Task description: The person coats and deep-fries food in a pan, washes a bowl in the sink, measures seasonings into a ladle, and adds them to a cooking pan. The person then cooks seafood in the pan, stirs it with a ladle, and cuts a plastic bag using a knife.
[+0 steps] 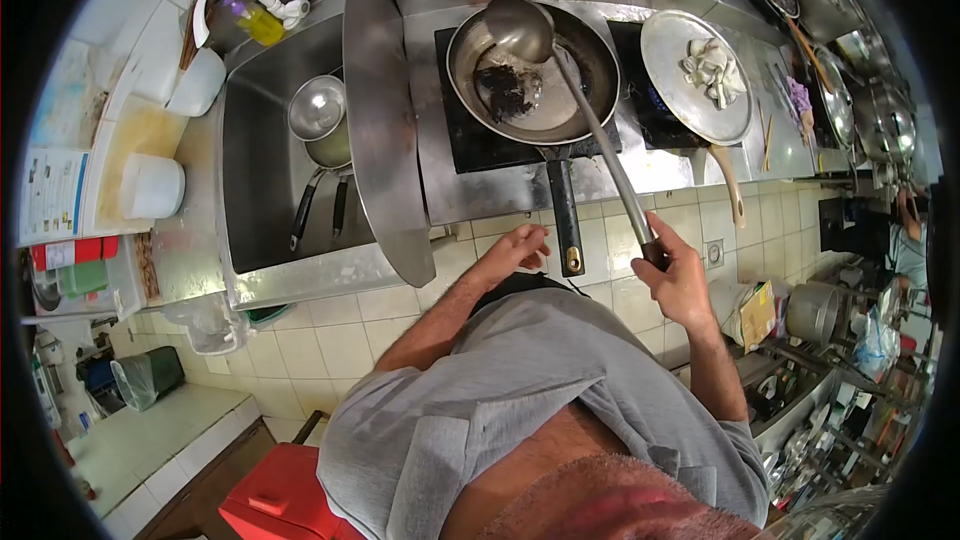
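My right hand (675,275) is closed around the dark grip of a long metal ladle (605,140). Its round bowl hangs over the left part of a frying pan (590,105). Dark burnt-looking bits (505,90) and a little shiny liquid lie in the pan, which sits on the stove. The pan's black handle (563,210) points toward me. To the left of that handle is my left hand (517,248), empty, with loosely bent fingers apart, not touching the handle.
Right of the pan, a round metal lid (670,60) carries a crumpled whitish cloth (715,70) above a burner with a blue flame. A steel partition (385,120) separates the stove from a sink (260,200) holding two long-handled ladles (318,108). A person (908,240) stands far right.
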Demonstrator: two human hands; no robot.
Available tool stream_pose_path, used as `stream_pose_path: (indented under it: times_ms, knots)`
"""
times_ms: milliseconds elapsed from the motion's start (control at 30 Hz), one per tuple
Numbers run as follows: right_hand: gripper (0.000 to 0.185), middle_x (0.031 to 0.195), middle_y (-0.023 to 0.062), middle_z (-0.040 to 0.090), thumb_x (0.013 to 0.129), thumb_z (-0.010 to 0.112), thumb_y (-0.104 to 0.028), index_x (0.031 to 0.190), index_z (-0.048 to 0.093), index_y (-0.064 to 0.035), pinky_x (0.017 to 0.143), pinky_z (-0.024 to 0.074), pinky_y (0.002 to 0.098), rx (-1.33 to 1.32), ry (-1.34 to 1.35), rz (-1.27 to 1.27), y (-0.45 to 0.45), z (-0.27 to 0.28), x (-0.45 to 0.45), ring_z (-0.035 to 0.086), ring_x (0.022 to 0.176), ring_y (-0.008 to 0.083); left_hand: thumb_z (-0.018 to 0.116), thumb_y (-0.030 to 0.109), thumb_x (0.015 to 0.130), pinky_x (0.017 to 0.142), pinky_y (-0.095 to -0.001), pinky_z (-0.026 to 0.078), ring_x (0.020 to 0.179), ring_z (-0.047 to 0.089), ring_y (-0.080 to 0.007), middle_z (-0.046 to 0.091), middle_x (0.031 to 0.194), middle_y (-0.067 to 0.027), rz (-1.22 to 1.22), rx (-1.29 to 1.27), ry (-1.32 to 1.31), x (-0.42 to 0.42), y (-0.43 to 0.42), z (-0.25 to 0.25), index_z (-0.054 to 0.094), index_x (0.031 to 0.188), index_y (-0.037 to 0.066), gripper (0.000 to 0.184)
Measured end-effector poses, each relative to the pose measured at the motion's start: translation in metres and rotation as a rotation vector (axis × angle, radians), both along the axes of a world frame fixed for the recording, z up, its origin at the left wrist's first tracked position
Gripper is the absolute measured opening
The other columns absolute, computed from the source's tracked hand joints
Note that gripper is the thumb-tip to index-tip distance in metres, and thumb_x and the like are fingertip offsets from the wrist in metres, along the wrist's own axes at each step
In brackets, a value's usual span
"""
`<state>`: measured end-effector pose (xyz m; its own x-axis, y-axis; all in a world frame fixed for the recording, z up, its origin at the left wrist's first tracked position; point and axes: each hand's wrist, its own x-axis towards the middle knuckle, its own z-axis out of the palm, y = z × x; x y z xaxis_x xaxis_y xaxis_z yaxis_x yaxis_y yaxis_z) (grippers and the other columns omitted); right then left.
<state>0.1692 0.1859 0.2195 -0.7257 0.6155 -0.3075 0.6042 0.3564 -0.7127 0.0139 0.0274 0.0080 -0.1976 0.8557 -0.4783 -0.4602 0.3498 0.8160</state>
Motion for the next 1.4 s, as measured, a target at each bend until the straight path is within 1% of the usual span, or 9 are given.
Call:
stream_pose_path:
  times_ms: [200, 400, 600, 767, 833, 933, 1000, 1267, 1400]
  knots:
    - [0.057, 0.064, 0.0051, 0.048, 0.072, 0.061, -0.001, 0.127, 0.042, -0.0005, 0.057, 0.0431, 0.0285, -0.292, -0.024, -0.016, 0.001, -0.02, 0.008, 0.049, 0.06, 0.0114, 0.061, 0.024, 0.084, 0.072, -0.0266, 0.046, 0.082, 0.055, -0.0108, 0.055, 0.097, -0.0055, -0.037, 0.201, -0.227, 0.012, 0.02, 0.035, 0.036, 0.122, 0.003, 0.05]
    - [0.057, 0.061, 0.006, 0.044, 0.071, 0.061, -0.002, 0.125, 0.043, -0.0008, 0.057, 0.0414, 0.0264, 0.306, -0.041, 0.123, -0.002, -0.027, 0.009, 0.045, 0.056, 0.013, 0.067, 0.003, 0.074, 0.074, -0.0281, 0.046, 0.083, 0.055, -0.013, 0.056, 0.095, -0.0065, 0.043, 0.226, -0.08, 0.022, 0.03, 0.016, 0.04, 0.117, 0.0, 0.051]
    - [0.055, 0.074, 0.0139, 0.058, 0.072, 0.057, -0.003, 0.125, 0.043, -0.0025, 0.059, 0.0455, 0.0347, -0.1, -0.102, 0.004, -0.008, -0.017, 0.024, 0.057, 0.062, 0.0268, 0.067, 0.004, 0.073, 0.078, -0.0299, 0.045, 0.088, 0.055, -0.0138, 0.056, 0.095, -0.0059, 0.069, 0.204, -0.091, 0.027, 0.032, 0.019, 0.046, 0.109, 0.002, 0.042]
    - [0.063, 0.086, 0.0139, 0.059, 0.07, 0.059, -0.011, 0.129, 0.038, -0.0102, 0.06, 0.0471, 0.0386, 0.49, -0.202, 0.104, -0.023, -0.03, 0.06, 0.059, 0.069, 0.0286, 0.058, 0.013, 0.084, 0.086, -0.0339, 0.042, 0.097, 0.053, -0.0198, 0.053, 0.108, -0.0096, 0.148, 0.228, -0.245, 0.042, 0.026, -0.004, 0.036, 0.124, 0.0, 0.047]
    - [0.065, 0.081, 0.0133, 0.057, 0.069, 0.057, -0.007, 0.13, 0.035, -0.0089, 0.06, 0.0466, 0.0378, 0.418, 0.041, -0.031, -0.028, -0.039, 0.083, 0.058, 0.068, 0.0285, 0.058, 0.019, 0.085, 0.084, -0.0332, 0.043, 0.095, 0.053, -0.0185, 0.051, 0.11, -0.0095, -0.174, 0.49, -0.472, 0.044, 0.02, -0.036, 0.033, 0.129, 0.002, 0.054]
    - [0.062, 0.069, 0.0087, 0.053, 0.072, 0.054, -0.003, 0.13, 0.034, -0.0064, 0.059, 0.0454, 0.0326, 0.073, 0.328, -0.196, -0.059, -0.016, 0.107, 0.054, 0.064, 0.0223, 0.059, 0.021, 0.085, 0.082, -0.0318, 0.043, 0.089, 0.053, -0.0163, 0.053, 0.106, -0.0089, -0.439, 0.164, -0.55, 0.06, 0.015, -0.023, 0.035, 0.13, 0.003, 0.055]
    - [0.062, 0.067, 0.0069, 0.052, 0.072, 0.054, -0.003, 0.131, 0.033, -0.0052, 0.055, 0.0444, 0.0308, 0.01, 0.42, -0.342, -0.079, -0.014, 0.127, 0.053, 0.06, 0.0187, 0.061, 0.018, 0.084, 0.081, -0.0295, 0.044, 0.088, 0.053, -0.0151, 0.054, 0.104, -0.0081, -0.8, 0.297, -0.089, 0.068, 0.031, -0.048, 0.039, 0.127, 0.002, 0.051]
    - [0.069, 0.067, 0.0046, 0.051, 0.071, 0.057, 0.0, 0.133, 0.026, -0.0015, 0.037, 0.0368, 0.0248, -0.496, 0.75, -0.801, -0.164, -0.016, 0.235, 0.047, 0.041, 0.0104, 0.039, 0.039, 0.093, 0.087, -0.0343, 0.038, 0.1, 0.048, -0.0184, 0.05, 0.104, -0.0092, -0.702, 0.46, -0.181, 0.203, 0.082, 0.075, 0.033, 0.129, 0.002, 0.052]
    - [0.068, 0.07, 0.0083, 0.053, 0.071, 0.058, 0.0, 0.131, 0.027, 0.0013, 0.038, 0.0375, 0.0256, -0.66, 0.807, -0.98, -0.195, -0.03, 0.271, 0.05, 0.044, 0.0128, 0.056, 0.017, 0.085, 0.08, -0.0325, 0.04, 0.09, 0.051, -0.0165, 0.05, 0.099, -0.007, -0.694, 0.28, -0.282, 0.286, 0.076, 0.086, 0.042, 0.115, 0.001, 0.037]
